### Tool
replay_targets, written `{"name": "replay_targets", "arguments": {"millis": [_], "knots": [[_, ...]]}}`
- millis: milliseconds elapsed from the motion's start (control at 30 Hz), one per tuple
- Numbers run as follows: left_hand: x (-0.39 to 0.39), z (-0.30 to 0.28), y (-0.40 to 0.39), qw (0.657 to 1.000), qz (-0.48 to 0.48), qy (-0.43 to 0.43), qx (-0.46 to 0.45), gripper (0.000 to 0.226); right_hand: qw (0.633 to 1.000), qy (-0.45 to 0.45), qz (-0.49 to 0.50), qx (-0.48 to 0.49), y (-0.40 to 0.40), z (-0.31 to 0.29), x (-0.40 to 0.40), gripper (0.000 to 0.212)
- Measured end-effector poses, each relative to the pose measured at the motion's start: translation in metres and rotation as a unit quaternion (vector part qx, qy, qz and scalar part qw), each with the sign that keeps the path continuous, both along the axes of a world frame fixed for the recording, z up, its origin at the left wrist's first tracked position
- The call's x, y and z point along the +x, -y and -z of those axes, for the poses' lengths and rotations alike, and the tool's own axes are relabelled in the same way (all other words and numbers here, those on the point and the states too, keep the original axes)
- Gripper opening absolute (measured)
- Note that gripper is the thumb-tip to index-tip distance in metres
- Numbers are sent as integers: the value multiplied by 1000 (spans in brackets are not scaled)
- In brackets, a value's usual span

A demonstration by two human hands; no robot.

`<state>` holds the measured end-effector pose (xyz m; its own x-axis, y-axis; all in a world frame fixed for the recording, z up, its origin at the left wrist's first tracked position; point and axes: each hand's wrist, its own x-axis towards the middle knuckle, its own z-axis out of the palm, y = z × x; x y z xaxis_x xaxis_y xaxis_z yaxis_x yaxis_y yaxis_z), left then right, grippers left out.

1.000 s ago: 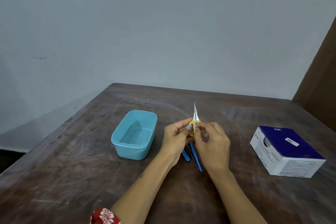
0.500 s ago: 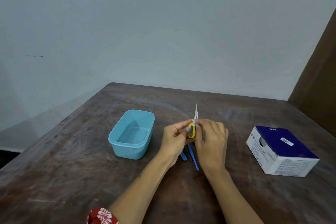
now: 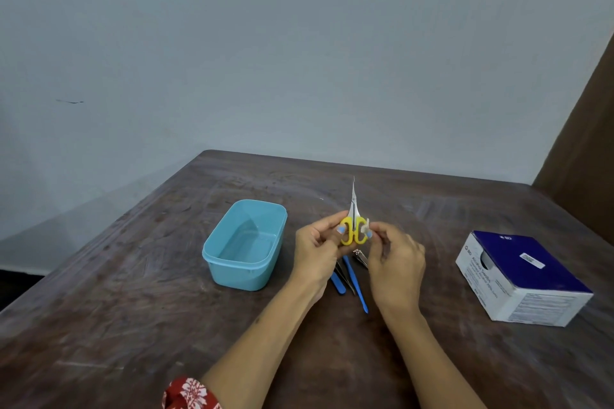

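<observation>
Scissors (image 3: 354,230) held upright over table (image 3: 133,309), tips up and away | left hand (image 3: 315,252) pinches left yellow loop | right hand (image 3: 395,262) pinches white wipe (image 3: 364,226) against right loop | blades above both grips | tub (image 3: 239,276) nearer left hand

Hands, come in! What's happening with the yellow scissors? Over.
Left hand pinches scissors by one yellow handle, tips up. Right hand pinches white pad against the other handle. Blue tools lie on table beneath; nothing blocking.
</observation>
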<state>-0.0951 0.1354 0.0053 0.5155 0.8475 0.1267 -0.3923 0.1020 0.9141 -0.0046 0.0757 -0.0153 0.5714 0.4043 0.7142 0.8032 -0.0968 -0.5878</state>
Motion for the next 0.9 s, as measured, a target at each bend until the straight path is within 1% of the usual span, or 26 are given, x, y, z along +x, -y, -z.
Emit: {"name": "replay_targets", "arguments": {"millis": [67,167,200,233,333,367,400,533,600,733,767,800,900], "knots": [[0,0,0,1000,3,-8,2,26,1000,10,5,-8,1,0,1,14],[2,1,3,999,19,-35,15,27,997,77,16,0,1,-2,2,12],[3,1,4,999,19,-36,17,27,996,84,15,2,0,-3,2,14],[3,0,3,999,18,-31,16,26,997,75,12,5,0,-3,2,14],[1,0,0,1000,11,-5,6,26,1000,-4,-5,-1,0,-2,1,16],[0,0,-1,1000,7,-5,4,26,1000,-16,-9,-4,0,-2,1,16],[0,0,-1,1000,6,-13,6,26,1000,-14,-9,-6,1,-2,2,17],[2,0,1,999,13,-48,22,27,998,55,6,8,1,-4,2,17],[2,0,0,999,8,-37,13,28,999,32,0,12,0,-5,1,17],[0,2,-3,1000,5,-10,-3,27,996,-78,-34,-2,3,-5,0,16],[0,2,-3,1000,5,-12,-2,27,996,-85,-33,-8,4,-5,0,16],[1,2,-3,1000,6,-19,2,27,997,-71,-27,-6,4,-4,1,16],[2,2,-1,999,11,-41,16,27,1000,9,0,12,2,-3,2,16]]}}
